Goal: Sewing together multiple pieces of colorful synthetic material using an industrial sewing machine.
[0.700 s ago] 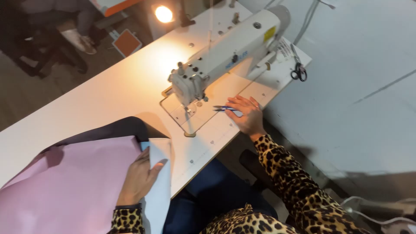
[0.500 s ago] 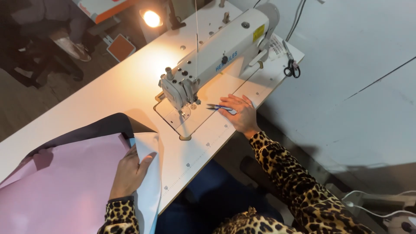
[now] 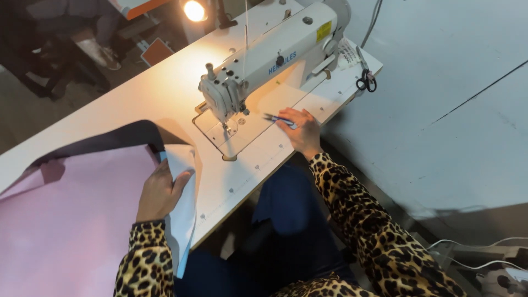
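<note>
Both hands on the sewing table (image 3: 137, 104), one on fabric, one on a small tool.

Left hand (image 3: 159, 190) lies flat, fingers loose, on the pink fabric (image 3: 66, 220) at its white edge piece (image 3: 184, 181). Right hand (image 3: 300, 129) has fingers curled round a small blue-handled tool (image 3: 278, 119) on the machine bed, just right of the sewing machine (image 3: 269, 58) needle. Black scissors (image 3: 366, 82) lie at the far right corner.

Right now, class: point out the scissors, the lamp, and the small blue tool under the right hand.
scissors (image 3: 366, 82), head view, black handles.
lamp (image 3: 194, 10), head view, glowing bulb.
small blue tool (image 3: 273, 117), head view, exposed tip.
</note>
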